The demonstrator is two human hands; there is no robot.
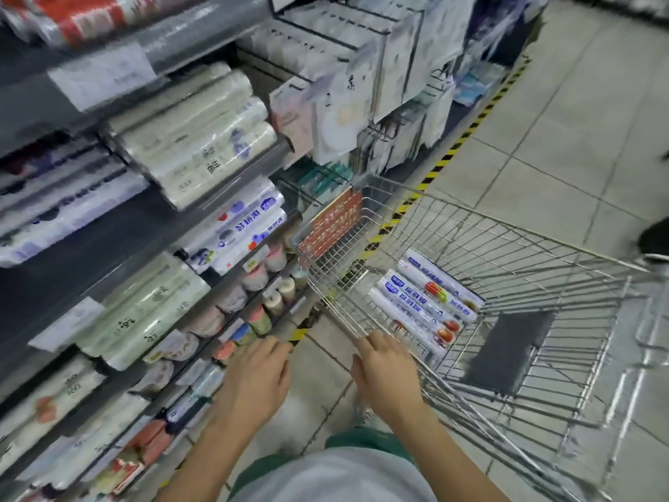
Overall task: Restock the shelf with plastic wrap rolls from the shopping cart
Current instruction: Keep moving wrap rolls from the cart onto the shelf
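Pickup time: left hand [253, 378] and right hand [387, 371] are both empty, fingers loose, plastic wrap rolls [423, 302] lie in the shopping cart [525, 248] just beyond the right one, so next, I reckon, a reach-in and grab.

Plastic wrap rolls [427, 302] in shopping cart [525, 248]

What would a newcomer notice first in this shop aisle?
Probably the wire shopping cart on the right, with a few white plastic wrap rolls lying side by side on its floor. Next come two bare, empty hands at bottom centre: the left hand near the shelf, the right hand at the cart's near corner. The shelf is packed with stacked rolls.
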